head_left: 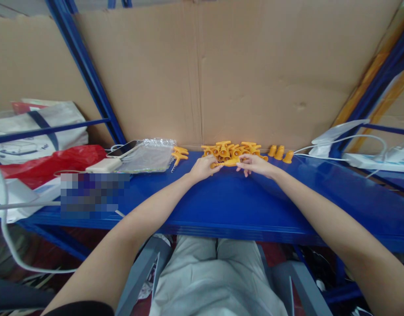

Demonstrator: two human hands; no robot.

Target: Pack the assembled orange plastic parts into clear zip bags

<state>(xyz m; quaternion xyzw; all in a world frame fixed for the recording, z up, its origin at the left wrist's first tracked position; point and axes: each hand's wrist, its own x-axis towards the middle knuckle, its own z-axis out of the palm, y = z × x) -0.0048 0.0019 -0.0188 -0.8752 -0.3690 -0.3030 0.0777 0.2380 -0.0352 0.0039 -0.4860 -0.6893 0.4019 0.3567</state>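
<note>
Watching from my remote station through the head view; landmark for these notes: the heap of orange T-handled pieces [223,150]. The heap lies on the blue table [241,206], close against the cardboard panel [254,79]. Several wide, cup-like ends face me; handles point various ways.

Just in front of the heap, on its near side, I have the held orange piece [230,163], lying roughly level between both hands. Whether it is one part or two fitted together, I cannot tell at this size.

Left hand [202,169]: drawn in narrow, fingers curled about the left end of the piece. Right hand [253,164]: thumb and fingertip pinched narrow at its right end, remaining fingers loosely bent below. Both forearms reach in from the near side of the heap.

Right of the heap, just beyond the right hand: three orange cones [279,153], upright, near one another. Farther right, well apart: a white power strip [366,161].

Left of the heap, near it: two orange handles [180,154], a thin dark coil [173,165] beside them. Next outward, a clear plastic bag [145,159], then a white box [104,165]. Farthest left I log a red bag [80,157].
</note>
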